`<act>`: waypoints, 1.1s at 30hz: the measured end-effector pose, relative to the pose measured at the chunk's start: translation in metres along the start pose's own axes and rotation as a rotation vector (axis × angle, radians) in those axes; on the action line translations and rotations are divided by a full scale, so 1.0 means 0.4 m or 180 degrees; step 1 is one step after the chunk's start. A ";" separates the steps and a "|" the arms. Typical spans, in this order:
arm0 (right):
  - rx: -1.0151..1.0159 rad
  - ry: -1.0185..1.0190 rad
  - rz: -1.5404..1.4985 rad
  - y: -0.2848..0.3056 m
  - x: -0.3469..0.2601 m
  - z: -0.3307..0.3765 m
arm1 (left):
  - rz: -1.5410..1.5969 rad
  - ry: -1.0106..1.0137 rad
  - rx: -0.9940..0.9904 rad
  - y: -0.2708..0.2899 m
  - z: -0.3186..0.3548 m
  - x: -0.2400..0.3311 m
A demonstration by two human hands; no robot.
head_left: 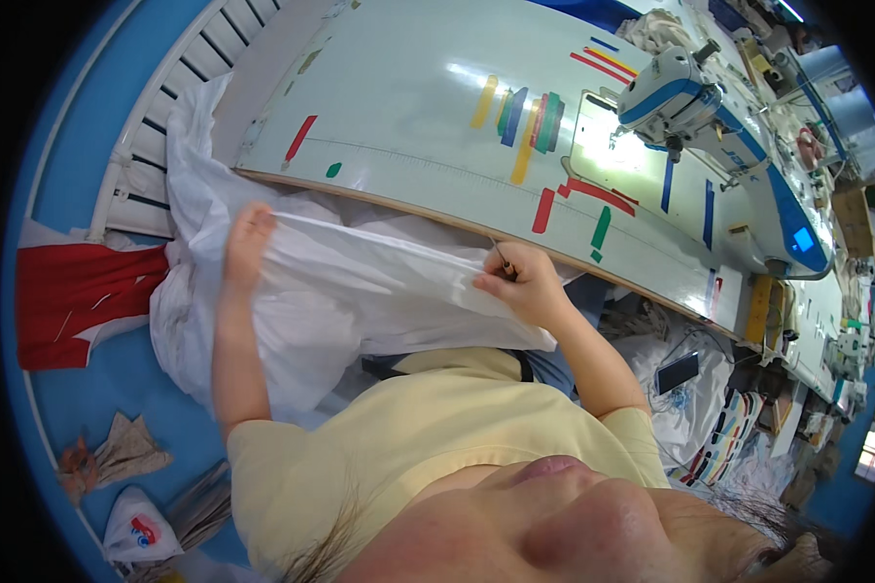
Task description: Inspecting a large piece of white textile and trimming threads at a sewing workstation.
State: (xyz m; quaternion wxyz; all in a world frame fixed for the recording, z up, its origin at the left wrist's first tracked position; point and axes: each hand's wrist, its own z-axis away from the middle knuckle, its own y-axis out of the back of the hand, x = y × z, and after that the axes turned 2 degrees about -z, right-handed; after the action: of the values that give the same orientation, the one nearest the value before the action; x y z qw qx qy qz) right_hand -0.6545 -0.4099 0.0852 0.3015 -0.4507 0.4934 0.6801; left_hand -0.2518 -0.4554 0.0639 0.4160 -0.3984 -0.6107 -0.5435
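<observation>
Yellow shirt (pixel 428 428), both hands' grip closed, left hand (pixel 248 243), right hand (pixel 517 280), white fabric (pixel 360 282)

White cloth (pixel 360 291) stretched taut between two hands

Thin, crumpled white fabric; its top edge runs from nine o'clock to three o'clock, the rest sagging toward six o'clock over the lap.

One white cloth (pixel 360 291), two hands on it, one sewing machine (pixel 690 97), one table (pixel 408 107), one phone (pixel 678 372).

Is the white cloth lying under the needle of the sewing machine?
No. The white cloth is stretched between the left hand and right hand at the table's near edge, well apart from the sewing machine.
</observation>
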 end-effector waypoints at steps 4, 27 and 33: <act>0.0205 0.0524 -0.0337 0.005 -0.055 -0.042 | -0.0451 -0.0362 -0.0136 0.080 -0.080 0.127; 0.0396 0.0860 0.0875 -0.075 -0.012 -0.270 | -0.1927 -0.0235 -0.0950 0.056 -0.378 -0.040; 0.0416 0.0844 0.1338 -0.075 -0.001 -0.259 | -0.2045 -0.0287 -0.1161 0.035 -0.405 -0.027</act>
State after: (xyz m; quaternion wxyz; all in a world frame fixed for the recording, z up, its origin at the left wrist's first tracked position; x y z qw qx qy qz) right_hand -0.5962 -0.4977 0.0625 0.1147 -0.4030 0.6544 0.6295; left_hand -0.2227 -0.6156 0.0687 0.1190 -0.2775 -0.6154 -0.7281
